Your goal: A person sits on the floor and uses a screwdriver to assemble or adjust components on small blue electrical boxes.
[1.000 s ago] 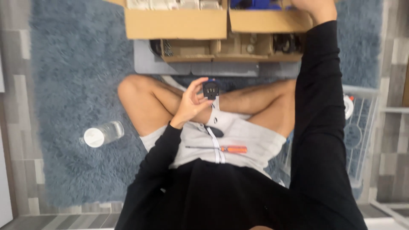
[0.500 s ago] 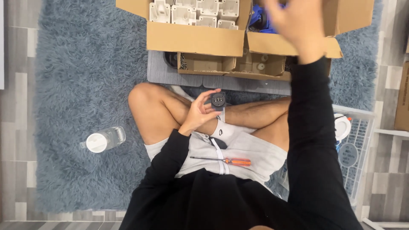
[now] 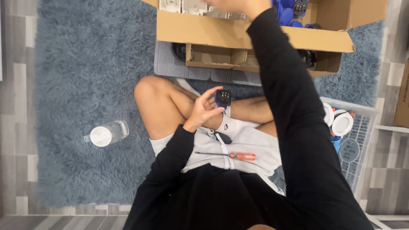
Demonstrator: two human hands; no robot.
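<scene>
1. We see our left hand (image 3: 203, 111) holding a small black and blue part (image 3: 223, 98) over our crossed legs.
2. The part looks like hard plastic. It is short and blocky, black in the middle with blue at the edges, and has little dots on its face.
3. It stands up tall in our hand, and its dotted face looks up at us.
4. Our left fingers curl around the part from the left side, half closed, with the thumb near its bottom. The left arm bends at the elbow in a black sleeve.
5. Our right hand (image 3: 238, 4) reaches far forward, up over the cardboard box (image 3: 204, 30). Most of it is cut off at the top edge, so we cannot tell if its fingers are open or closed, or if they hold something.
6. The box is brown and flat-sided. Inside are white pieces and round blue pieces (image 3: 284, 13).
7. A screwdriver (image 3: 228, 155) with a thin metal rod and orange handle lies flat across our lap, pointing left.
8. A clear bottle (image 3: 106, 133) with a white cap lies on the fluffy blue rug (image 3: 85, 76).
9. A white wire basket (image 3: 355, 140) sits on our right with round white pieces inside.
</scene>
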